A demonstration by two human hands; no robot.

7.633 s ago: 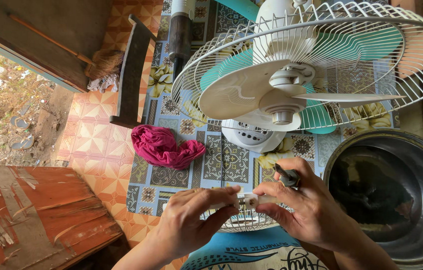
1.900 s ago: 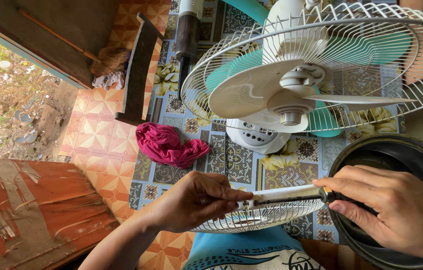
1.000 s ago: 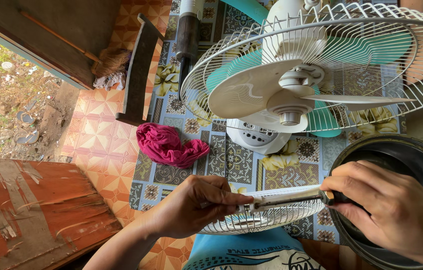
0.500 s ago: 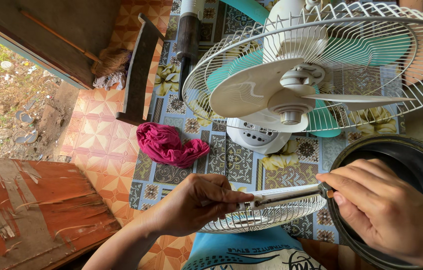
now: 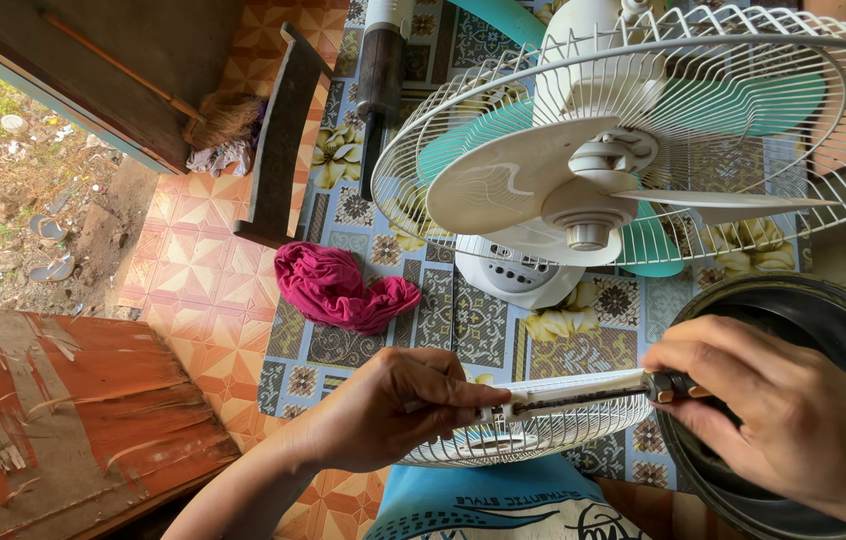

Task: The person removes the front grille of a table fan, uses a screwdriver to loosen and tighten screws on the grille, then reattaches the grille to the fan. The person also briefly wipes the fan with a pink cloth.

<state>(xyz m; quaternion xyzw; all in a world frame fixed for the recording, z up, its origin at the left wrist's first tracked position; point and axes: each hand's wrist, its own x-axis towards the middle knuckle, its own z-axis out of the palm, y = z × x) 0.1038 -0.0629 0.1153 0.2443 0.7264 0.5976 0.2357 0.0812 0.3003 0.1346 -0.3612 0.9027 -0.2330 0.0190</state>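
Left hand [image 5: 398,405]: fingers pinched on the near rim of a white wire fan guard [image 5: 543,430] resting at the person's lap. Right hand [image 5: 783,420]: closed round a dark-handled screwdriver [image 5: 603,392], shaft lying across the guard rim toward the left fingertips. Beyond: white fan [image 5: 583,190] with teal blades on patterned floor mat; crumpled pink cloth [image 5: 338,288] at left; dark metal basin [image 5: 793,310] beneath the right hand.
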